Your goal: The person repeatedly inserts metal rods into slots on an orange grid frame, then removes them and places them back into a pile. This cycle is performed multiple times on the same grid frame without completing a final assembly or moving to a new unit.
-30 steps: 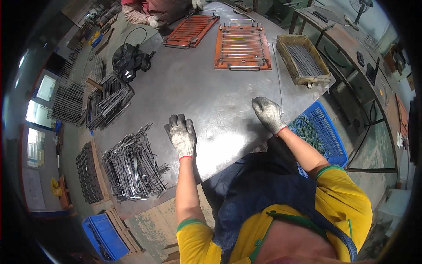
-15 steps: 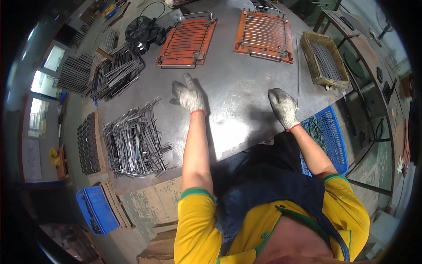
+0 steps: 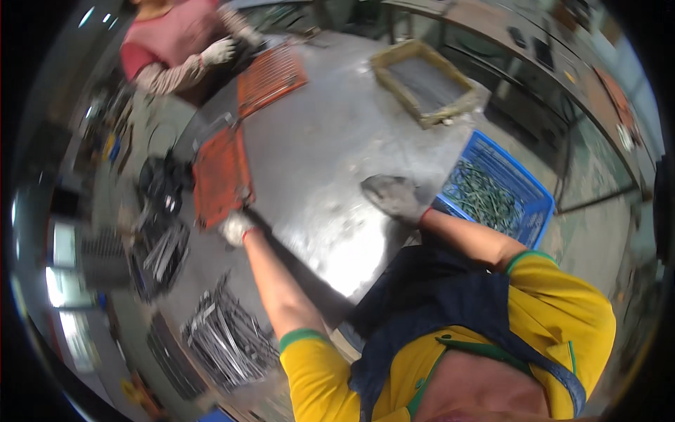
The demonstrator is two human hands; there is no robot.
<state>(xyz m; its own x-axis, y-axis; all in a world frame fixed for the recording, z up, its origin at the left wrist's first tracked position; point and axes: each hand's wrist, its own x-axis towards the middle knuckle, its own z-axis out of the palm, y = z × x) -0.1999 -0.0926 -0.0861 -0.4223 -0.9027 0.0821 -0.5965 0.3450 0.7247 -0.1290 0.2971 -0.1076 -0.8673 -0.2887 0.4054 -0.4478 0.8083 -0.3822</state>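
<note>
My left hand [image 3: 237,227], in a pale glove with a red cuff, is at the near edge of an orange metal plate [image 3: 223,176]. It seems to touch the edge there; its fingers are blurred and partly hidden. My right hand [image 3: 395,197], gloved and darkly stained, lies over the bare metal tabletop with its fingers stretched leftward and nothing visible in it. A second orange plate [image 3: 273,79] carrying a row of thin rods lies farther off, beside another person's gloved hand [image 3: 218,51].
A pile of bent metal wires [image 3: 228,341] covers the near left of the table [image 3: 320,133]. At the far right stands a yellowish tray [image 3: 425,121] of grey rods. A blue basket [image 3: 538,218] of greenish strips sits off the right edge. Black bags [image 3: 165,184] lie at the left.
The view has swung to the right. My left hand has come to the nearer orange plate's edge. My right hand's fingers now point leftward. A person has come into view behind the farther plate.
</note>
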